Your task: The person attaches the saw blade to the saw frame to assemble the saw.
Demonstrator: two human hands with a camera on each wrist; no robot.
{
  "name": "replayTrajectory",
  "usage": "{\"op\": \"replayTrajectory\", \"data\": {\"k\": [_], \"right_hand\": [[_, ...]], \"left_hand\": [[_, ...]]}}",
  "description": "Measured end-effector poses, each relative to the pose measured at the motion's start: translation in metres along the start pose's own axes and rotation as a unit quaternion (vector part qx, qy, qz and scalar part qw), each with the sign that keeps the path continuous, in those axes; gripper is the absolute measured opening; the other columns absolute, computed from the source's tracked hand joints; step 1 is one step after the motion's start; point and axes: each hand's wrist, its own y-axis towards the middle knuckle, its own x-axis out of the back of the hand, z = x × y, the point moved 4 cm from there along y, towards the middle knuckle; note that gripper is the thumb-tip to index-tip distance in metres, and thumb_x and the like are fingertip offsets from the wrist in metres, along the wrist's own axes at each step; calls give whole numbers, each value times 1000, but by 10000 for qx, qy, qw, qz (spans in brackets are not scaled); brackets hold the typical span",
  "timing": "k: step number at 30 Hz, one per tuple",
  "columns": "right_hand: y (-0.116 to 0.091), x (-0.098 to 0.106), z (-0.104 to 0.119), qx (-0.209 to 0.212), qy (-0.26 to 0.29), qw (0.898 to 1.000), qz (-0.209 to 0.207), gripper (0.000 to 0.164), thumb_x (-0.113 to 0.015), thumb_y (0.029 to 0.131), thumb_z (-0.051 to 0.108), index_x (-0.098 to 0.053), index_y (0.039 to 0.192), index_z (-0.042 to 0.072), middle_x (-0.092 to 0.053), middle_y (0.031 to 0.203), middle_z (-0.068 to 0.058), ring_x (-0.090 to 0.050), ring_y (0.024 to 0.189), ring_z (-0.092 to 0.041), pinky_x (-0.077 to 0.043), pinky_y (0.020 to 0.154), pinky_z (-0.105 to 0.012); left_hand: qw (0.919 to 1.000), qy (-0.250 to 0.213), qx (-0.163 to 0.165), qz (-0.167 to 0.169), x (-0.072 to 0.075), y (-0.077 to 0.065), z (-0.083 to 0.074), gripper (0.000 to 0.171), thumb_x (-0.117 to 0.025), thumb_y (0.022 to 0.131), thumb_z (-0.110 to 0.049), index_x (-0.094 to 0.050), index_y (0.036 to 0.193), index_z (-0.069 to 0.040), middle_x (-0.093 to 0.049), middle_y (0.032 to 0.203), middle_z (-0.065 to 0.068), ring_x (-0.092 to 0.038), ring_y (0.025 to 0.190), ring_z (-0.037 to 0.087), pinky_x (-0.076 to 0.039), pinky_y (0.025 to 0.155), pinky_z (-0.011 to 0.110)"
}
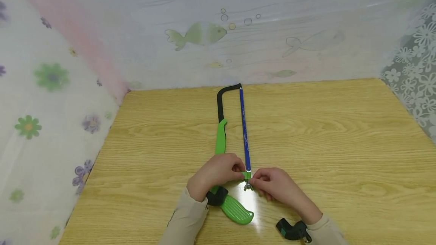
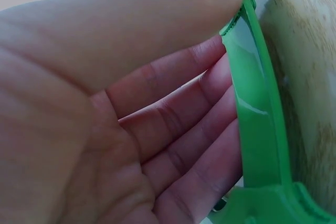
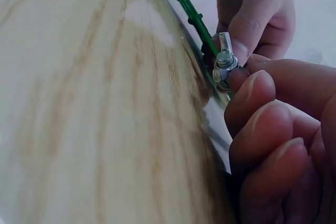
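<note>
A hacksaw lies on the table with its blue blade (image 1: 244,131) pointing away and its ribbed green handle (image 1: 236,209) toward me. My left hand (image 1: 218,171) holds the saw's green frame (image 2: 257,103) near the blade's close end, thumb on the lug and fingers along the far side. A silver wing nut (image 3: 224,61) sits at the end of that green lug (image 1: 246,175). Close beside it, my right hand (image 1: 279,186) pinches the wing nut between thumb and forefinger, while the other fingers curl in below.
The wood-grain table (image 1: 323,131) meets a fish-patterned cover (image 1: 197,33) at the back and a flowered one (image 1: 51,124) at the left. The saw's black frame end (image 1: 220,103) reaches almost to the back edge. Black camera mounts (image 1: 291,230) sit at both wrists.
</note>
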Motion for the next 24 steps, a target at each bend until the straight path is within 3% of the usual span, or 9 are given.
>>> {"op": "replayTrajectory", "data": {"k": [8,15,24], "right_hand": [[-3,0,5,125,-621,9976,-270,29,-57,82,47,-59,69,21,-51,51,6,-45,39,-8,-36,39,-24],[-2,-2,7,394,-1491,9859,-646,32,-53,81,55,-56,63,28,-45,45,14,-41,41,-4,-31,44,-22],[-2,-1,8,418,-1742,9809,-762,30,-52,80,57,-57,63,32,-43,45,16,-41,44,-3,-32,47,-21]], "left_hand": [[10000,14,10,-27,0,-1,0,8,-67,79,-26,-68,85,-21,-55,77,-16,-48,67,1,-39,62,18],[10000,12,55,-9,1,-2,-1,8,-67,79,-26,-68,85,-21,-53,76,-17,-48,67,1,-39,62,18],[10000,14,-26,-76,2,-2,-3,9,-67,79,-26,-68,85,-19,-54,76,-15,-48,66,1,-39,62,19]]}}
